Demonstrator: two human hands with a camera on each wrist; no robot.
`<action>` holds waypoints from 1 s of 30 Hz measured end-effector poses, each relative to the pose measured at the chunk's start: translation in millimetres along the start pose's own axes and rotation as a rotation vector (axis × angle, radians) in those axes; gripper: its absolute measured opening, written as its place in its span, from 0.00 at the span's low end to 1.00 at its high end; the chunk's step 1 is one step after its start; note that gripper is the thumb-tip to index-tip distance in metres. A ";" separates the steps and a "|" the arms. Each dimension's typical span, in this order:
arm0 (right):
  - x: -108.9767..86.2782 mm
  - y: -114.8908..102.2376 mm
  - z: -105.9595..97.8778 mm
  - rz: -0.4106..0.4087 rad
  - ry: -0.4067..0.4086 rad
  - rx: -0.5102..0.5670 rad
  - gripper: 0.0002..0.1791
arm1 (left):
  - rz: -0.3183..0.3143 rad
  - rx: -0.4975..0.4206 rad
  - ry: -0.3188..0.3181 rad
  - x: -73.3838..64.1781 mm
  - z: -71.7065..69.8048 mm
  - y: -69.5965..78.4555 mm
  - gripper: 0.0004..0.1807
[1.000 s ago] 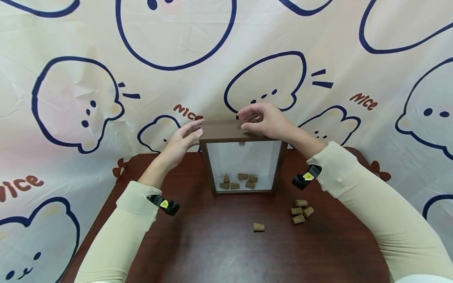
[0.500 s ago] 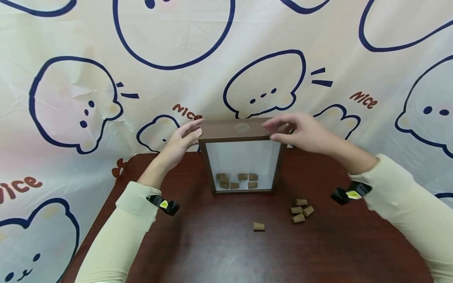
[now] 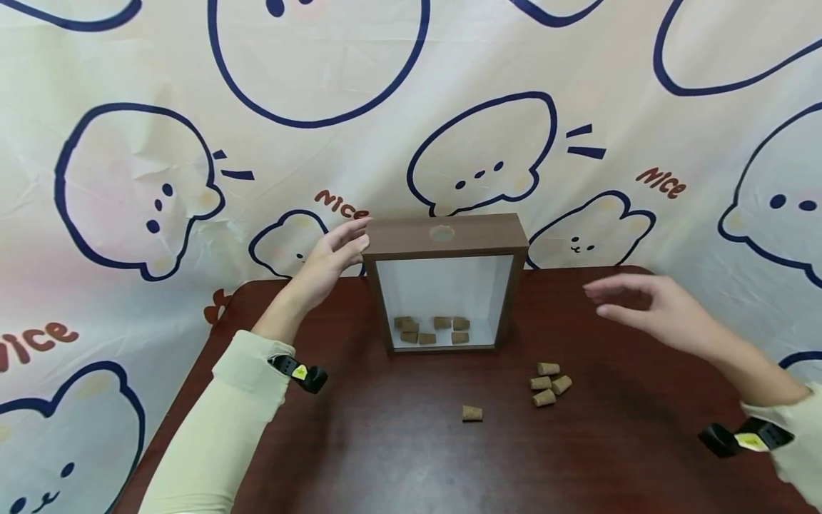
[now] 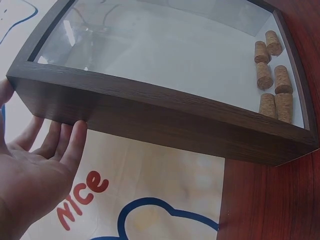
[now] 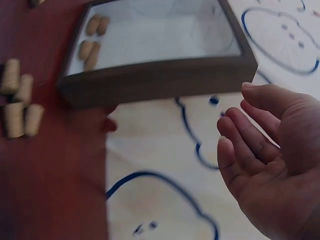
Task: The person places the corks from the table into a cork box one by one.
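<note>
- The right hand [image 3: 648, 307] has drawn away from over the box to the right side of the scene. Its fingers are loosely bent, with a wide gap to the thumb; it holds nothing and is touching nothing.
- The left hand [image 3: 323, 263] stays at the upper left corner of the upright, shallow box with a brown wood-grain frame and clear front [image 3: 484, 232]. Its fingers are extended, fingertips touching the side rather than closed round it.
- The box stands on the far part of the glossy red-brown table [image 3: 385, 442]. The round pale-rimmed opening [image 3: 442, 233] in its top, hidden under the right hand a second ago, is uncovered.
- One cork showed just beneath that opening a second ago; now seven small tapered brown corks [image 3: 442, 323] lie on the box's floor, three or four toward the left and the rest toward the right. That drop looks finished.
- Outside, four similar loose corks [image 3: 541, 383] lie clustered right and near of the box, and one single cork [image 3: 472, 413] lies nearer still, apart from them.
- For the work in hand, I judge this a pause between corks: right hand free, box steadied lightly, five corks outside.
</note>
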State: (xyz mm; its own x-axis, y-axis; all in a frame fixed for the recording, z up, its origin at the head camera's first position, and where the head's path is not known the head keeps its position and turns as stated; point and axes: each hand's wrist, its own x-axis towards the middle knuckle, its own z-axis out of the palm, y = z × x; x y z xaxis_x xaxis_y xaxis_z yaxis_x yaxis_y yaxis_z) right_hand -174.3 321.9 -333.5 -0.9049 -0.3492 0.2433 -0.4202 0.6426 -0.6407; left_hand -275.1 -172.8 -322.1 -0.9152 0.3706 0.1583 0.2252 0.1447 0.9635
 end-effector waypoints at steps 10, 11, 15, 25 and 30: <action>-55.7 66.5 28.2 0.097 0.034 0.050 0.17 | -0.002 0.007 0.009 -1.2 -0.8 0.4 0.31; -59.5 73.0 32.3 0.101 0.031 0.040 0.17 | -0.002 0.007 0.009 -1.4 -0.9 0.6 0.31; -73.4 97.5 48.4 0.124 0.024 0.049 0.18 | 0.000 0.006 0.006 -1.7 -1.1 0.4 0.32; -83.1 127.4 77.6 0.116 0.005 0.114 0.18 | 0.000 0.004 0.008 -1.3 -1.1 0.4 0.32; -78.3 126.3 94.6 0.102 -0.002 0.088 0.18 | -0.004 0.006 0.008 -1.0 -0.8 -0.1 0.31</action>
State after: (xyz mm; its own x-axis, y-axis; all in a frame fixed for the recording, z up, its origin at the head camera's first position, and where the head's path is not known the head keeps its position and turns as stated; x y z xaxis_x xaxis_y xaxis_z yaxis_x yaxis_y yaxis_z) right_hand -150.2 365.9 -502.3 -0.9425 -0.2864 0.1722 -0.3184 0.6128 -0.7233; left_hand -274.6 -174.0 -322.2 -0.9188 0.3624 0.1566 0.2240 0.1519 0.9627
